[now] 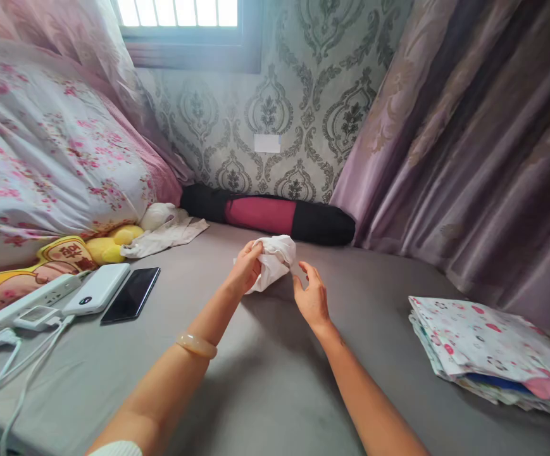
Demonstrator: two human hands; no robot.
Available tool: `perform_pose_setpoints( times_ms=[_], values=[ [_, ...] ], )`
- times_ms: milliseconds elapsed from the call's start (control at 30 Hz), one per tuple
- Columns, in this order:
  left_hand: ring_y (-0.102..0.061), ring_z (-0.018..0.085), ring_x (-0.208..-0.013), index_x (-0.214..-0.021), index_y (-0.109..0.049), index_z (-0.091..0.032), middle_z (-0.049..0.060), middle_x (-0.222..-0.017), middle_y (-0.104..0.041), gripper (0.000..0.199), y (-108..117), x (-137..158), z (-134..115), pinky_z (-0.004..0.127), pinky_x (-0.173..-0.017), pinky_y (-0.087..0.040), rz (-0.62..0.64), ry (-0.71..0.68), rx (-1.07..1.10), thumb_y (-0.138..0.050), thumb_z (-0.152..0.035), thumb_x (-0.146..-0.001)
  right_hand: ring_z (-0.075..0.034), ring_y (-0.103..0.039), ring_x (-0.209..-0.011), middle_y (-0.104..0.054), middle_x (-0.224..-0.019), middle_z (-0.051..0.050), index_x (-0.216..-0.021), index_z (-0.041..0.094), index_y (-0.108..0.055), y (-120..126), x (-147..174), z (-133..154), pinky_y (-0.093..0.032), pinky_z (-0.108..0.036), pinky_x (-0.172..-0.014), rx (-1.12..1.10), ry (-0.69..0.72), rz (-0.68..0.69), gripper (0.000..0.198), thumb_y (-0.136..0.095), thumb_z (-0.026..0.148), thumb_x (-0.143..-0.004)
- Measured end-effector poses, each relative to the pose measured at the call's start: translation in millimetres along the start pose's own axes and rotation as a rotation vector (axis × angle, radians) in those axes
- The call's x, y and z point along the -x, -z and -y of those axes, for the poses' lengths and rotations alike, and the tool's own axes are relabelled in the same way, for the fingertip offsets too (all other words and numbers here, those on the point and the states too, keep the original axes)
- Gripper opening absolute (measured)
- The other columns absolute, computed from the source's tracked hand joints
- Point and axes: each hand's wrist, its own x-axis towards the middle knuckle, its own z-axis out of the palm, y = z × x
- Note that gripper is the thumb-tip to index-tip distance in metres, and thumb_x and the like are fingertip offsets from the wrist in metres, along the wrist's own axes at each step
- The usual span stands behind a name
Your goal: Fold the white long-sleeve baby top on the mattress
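- White cloth [277, 263] pinched in left hand [246, 269], toward far edge of grey bedsheet [265, 373].
- Right hand [312, 296] just beside it, fingers parted.
- Bedsheet stretches between smartphone [131, 296] and folded fabrics [488, 342].

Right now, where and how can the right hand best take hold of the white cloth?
The white cloth is probably best pinched lightly at its right edge, coming from the right: it is bunched, with folds there to catch. The left hand holds its left side, and the open right hand is beside the right edge.
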Motion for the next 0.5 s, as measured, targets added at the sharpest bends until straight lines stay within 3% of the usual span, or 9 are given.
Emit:
perform_pose_setpoints(
  times_ms=[167, 367, 500],
  values=[
    [-0.055, 0.008, -0.063, -0.085, -0.059, -0.017, -0.003, -0.072, -0.06, 0.035, -25, 19, -9, 0.019, -0.063, -0.045, 0.153, 0.037, -0.124, -0.078, -0.041, -0.068, -0.022, -0.06, -0.102, -0.066, -0.104, -0.01, -0.101, 0.019, -0.063, 6, -8, 5, -0.046, -0.037, -0.093, -0.07, 0.006, -0.087, 0.023, -0.048, 0.028, -0.086],
    [-0.05, 0.008, -0.055, -0.091, -0.061, -0.018, -0.004, -0.069, -0.057, 0.032, -27, 22, -22, 0.019, -0.053, -0.04, 0.203, -0.007, -0.377, -0.071, -0.044, -0.074, -0.021, -0.062, -0.082, -0.068, -0.088, -0.006, -0.093, 0.018, -0.061, 36, -21, 3, -0.048, -0.034, -0.078, -0.244, -0.259, -0.105, 0.028, -0.051, 0.043, -0.084],
    [-0.045, 0.006, -0.055, -0.109, -0.065, -0.022, -0.004, -0.078, -0.056, 0.038, -25, 23, -36, 0.019, -0.051, -0.035, 0.329, -0.074, -0.557, -0.072, -0.03, -0.073, -0.019, -0.061, -0.075, -0.068, -0.082, -0.004, -0.094, 0.018, -0.061, 70, -34, 16, -0.047, -0.029, -0.068, -0.386, -0.334, -0.101, 0.031, -0.056, 0.045, -0.079]
  ],
)
